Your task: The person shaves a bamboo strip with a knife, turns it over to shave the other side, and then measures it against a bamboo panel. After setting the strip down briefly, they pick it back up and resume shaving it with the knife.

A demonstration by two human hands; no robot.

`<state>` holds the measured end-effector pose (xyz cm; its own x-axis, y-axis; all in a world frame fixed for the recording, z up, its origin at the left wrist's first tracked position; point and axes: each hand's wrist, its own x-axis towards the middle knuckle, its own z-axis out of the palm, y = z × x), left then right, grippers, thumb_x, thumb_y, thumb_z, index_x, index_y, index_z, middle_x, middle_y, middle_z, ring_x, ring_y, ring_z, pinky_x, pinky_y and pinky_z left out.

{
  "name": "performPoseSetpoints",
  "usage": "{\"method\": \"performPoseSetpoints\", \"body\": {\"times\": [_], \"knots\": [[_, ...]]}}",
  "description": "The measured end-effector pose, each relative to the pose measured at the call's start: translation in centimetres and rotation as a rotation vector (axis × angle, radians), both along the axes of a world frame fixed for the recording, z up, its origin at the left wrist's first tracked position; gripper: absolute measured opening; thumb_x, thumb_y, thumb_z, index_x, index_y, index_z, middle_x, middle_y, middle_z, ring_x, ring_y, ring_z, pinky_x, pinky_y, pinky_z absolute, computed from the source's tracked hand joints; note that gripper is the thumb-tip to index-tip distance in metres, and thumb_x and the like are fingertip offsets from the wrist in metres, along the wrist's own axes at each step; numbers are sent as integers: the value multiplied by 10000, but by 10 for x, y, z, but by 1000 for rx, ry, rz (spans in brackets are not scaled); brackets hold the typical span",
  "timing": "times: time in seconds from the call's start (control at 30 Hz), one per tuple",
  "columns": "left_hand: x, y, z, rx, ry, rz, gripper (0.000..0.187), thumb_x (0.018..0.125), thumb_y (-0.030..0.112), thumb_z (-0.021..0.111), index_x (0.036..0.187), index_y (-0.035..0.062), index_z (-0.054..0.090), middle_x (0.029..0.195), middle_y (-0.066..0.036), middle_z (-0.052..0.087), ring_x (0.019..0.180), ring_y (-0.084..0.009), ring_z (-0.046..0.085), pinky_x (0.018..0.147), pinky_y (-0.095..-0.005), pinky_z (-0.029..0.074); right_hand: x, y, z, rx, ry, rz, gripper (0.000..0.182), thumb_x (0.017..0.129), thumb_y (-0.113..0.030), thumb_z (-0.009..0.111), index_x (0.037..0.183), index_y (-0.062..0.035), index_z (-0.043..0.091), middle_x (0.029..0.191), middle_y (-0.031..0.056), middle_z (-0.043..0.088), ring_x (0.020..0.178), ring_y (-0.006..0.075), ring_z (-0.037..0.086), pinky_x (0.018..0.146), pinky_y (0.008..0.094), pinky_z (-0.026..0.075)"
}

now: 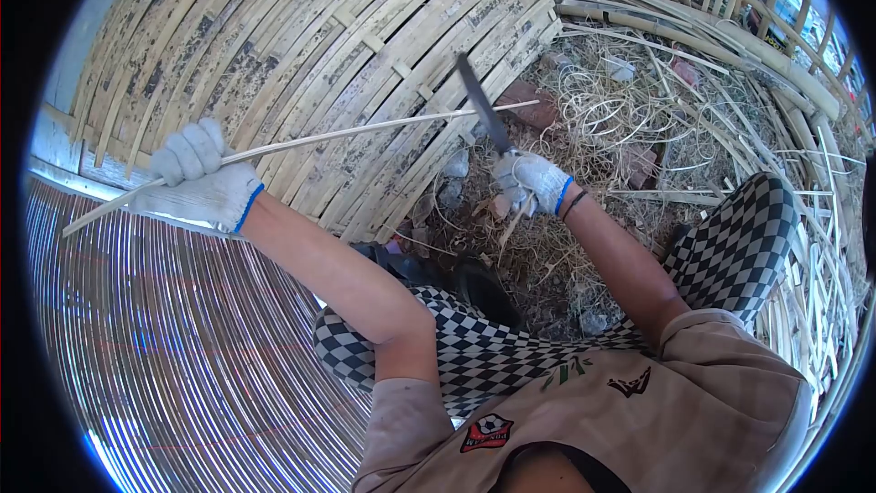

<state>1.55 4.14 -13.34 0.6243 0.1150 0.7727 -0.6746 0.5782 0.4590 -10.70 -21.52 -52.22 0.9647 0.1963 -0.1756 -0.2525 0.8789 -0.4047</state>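
My left hand [201, 178], in a white glove with a blue cuff, is closed around a long thin bamboo strip [351, 131]. The strip slants up to the right, and one end sticks out past the hand at the lower left. In my right hand [529, 184], gloved the same way, is the handle of a knife [482, 102] with a long dark blade. The blade points up and to the left and crosses the strip near its right end. Whether blade and strip touch, I cannot tell.
A woven bamboo panel [301, 46] fills the upper left. Thin shavings [607, 110] and broken bricks [531, 108] lie on the ground beyond my right hand. A slatted bamboo surface [182, 338] is at the lower left, and bamboo poles [730, 41] curve along the right.
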Motion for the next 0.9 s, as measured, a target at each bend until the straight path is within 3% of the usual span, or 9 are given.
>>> {"method": "performPoseSetpoints", "body": {"times": [0.1,0.2,0.33,0.37,0.5,0.6,0.77,0.87,0.9], "knots": [[-6,-4,-1,-13,5,19,717,976,830,178,590,227,138,517,39,100,469,-129,59,480,-303,96,-4,1,1,-34,208,-107,169,1021,-134,512,862,-132,568,659,-13,536,481,134,509,406,317,404],[1,0,-3,-37,-11,17,713,976,830,182,597,229,132,520,41,96,478,-130,54,488,-302,93,-1,20,7,119,23,-37,134,1018,-139,537,896,-114,587,656,-18,518,481,129,504,412,313,406],[-1,-1,-2,-53,62,135,710,984,821,172,599,226,132,524,42,94,489,-129,51,493,-304,101,-17,25,51,-233,-64,-50,92,1001,-142,591,939,-76,607,663,-19,511,491,117,491,426,302,416],[-3,-2,-3,-50,68,157,710,986,818,169,599,224,131,525,42,94,491,-130,50,493,-304,104,-8,18,29,-28,-70,16,126,1001,-146,589,886,-94,589,664,-18,520,484,122,486,427,306,419],[-11,-7,-1,-10,35,144,700,1007,786,154,593,221,133,522,35,96,490,-132,51,490,-302,117,-9,12,34,-77,186,-56,151,1003,-129,581,862,-126,529,643,-11,514,456,134,474,407,305,399],[-14,-12,2,-47,44,172,690,1025,748,146,583,219,140,519,32,95,493,-131,51,491,-298,123,-7,33,38,-46,62,-69,126,1001,-117,577,884,-119,529,636,-3,515,445,137,483,393,305,399],[-20,-17,2,-59,84,215,678,1041,708,146,570,219,151,501,36,110,482,-126,54,486,-297,126,-19,35,77,-275,-93,-77,30,980,-79,603,959,-82,582,669,16,555,457,161,520,405,315,427],[-21,-16,3,-40,49,174,684,1034,721,169,568,221,151,496,36,116,476,-126,57,481,-297,123,-9,21,52,-67,12,-35,24,975,-89,608,958,-80,593,681,11,562,462,158,527,406,314,425],[-21,-14,1,-25,34,155,688,1031,730,180,568,221,151,494,35,118,474,-126,58,480,-297,122,2,16,12,61,29,-27,56,962,-120,649,968,-79,611,668,1,561,468,159,534,401,320,417]]}}
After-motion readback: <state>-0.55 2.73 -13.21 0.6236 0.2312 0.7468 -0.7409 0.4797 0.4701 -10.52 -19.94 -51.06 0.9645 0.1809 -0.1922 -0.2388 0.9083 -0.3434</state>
